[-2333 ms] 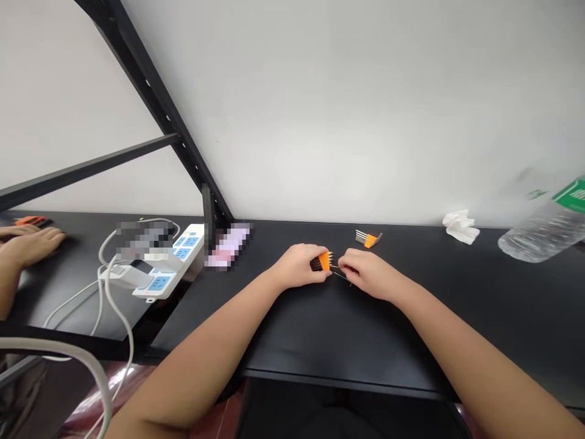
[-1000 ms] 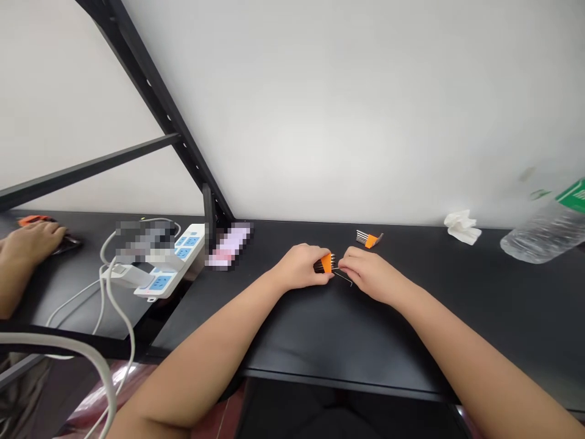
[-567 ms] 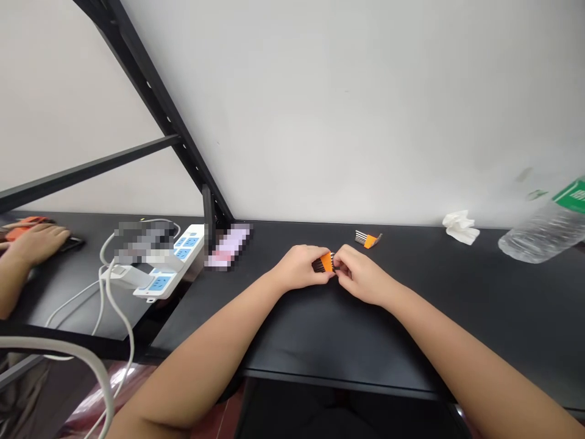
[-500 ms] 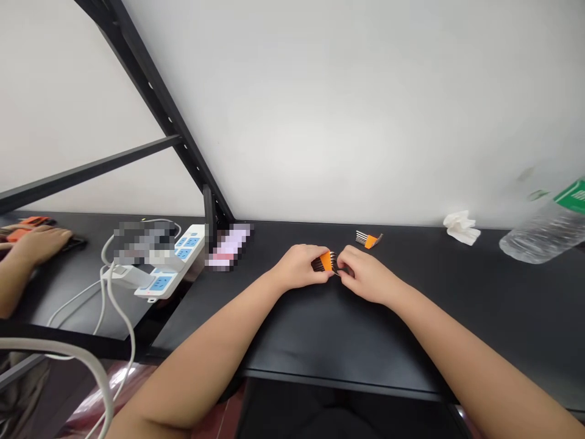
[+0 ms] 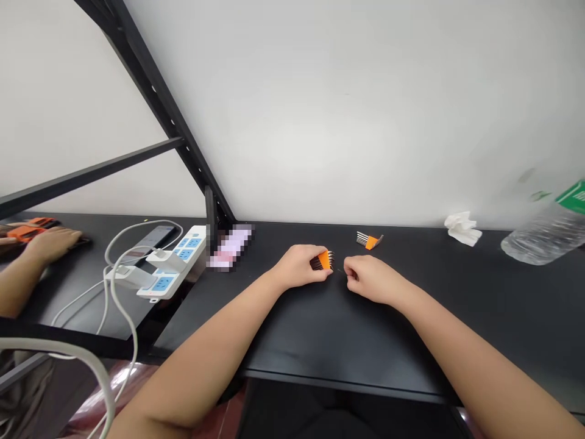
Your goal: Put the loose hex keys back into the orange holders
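Note:
My left hand [image 5: 302,267] is closed around an orange piece with thin dark metal prongs [image 5: 325,260], pinching it between thumb and fingers just above the black tabletop. The prong ends stick out on its right side. A short gap to the right separates it from my right hand [image 5: 369,277], whose fingers are curled in. Whether anything small is inside those fingers is hidden. Behind my hands, a second orange piece with prongs [image 5: 371,242] lies on the table, its pale metal prongs pointing left.
A crumpled tissue [image 5: 462,228] and a clear plastic bottle [image 5: 543,235] lie to the right. On the left are a white power strip [image 5: 176,268] with cables, a blurred-out pinkish item [image 5: 231,247] and a black metal frame [image 5: 183,134]. Another person's hand [image 5: 52,244] touches an orange-and-black object.
My right hand has drawn back to the right, away from the orange piece, with its fingers curling in. My left hand keeps its hold. The other person's hand has shifted slightly.

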A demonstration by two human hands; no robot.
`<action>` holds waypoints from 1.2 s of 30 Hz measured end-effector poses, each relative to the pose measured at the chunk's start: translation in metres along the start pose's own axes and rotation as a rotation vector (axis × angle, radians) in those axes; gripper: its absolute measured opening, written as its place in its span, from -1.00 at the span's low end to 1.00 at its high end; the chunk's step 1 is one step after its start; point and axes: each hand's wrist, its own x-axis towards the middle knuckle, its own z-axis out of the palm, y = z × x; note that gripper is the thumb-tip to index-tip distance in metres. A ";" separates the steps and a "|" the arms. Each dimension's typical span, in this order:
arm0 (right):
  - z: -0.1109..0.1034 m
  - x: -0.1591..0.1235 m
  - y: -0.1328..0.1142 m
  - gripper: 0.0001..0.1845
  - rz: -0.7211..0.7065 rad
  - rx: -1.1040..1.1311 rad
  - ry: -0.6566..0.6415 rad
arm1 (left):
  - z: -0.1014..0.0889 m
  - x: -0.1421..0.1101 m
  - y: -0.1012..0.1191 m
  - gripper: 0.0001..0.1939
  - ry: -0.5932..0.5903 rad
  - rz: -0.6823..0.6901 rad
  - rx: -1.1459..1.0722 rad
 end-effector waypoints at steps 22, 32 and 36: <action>-0.001 -0.001 -0.003 -0.63 -0.288 0.187 0.119 | 0.001 0.000 0.001 -0.80 0.057 -0.019 -0.025; 0.000 0.000 0.004 -0.63 -0.255 0.147 0.121 | 0.001 0.000 0.001 -0.79 0.059 -0.009 -0.040; 0.000 -0.001 0.005 -0.63 -0.246 0.145 0.104 | 0.001 -0.001 0.001 -0.80 0.062 0.006 -0.055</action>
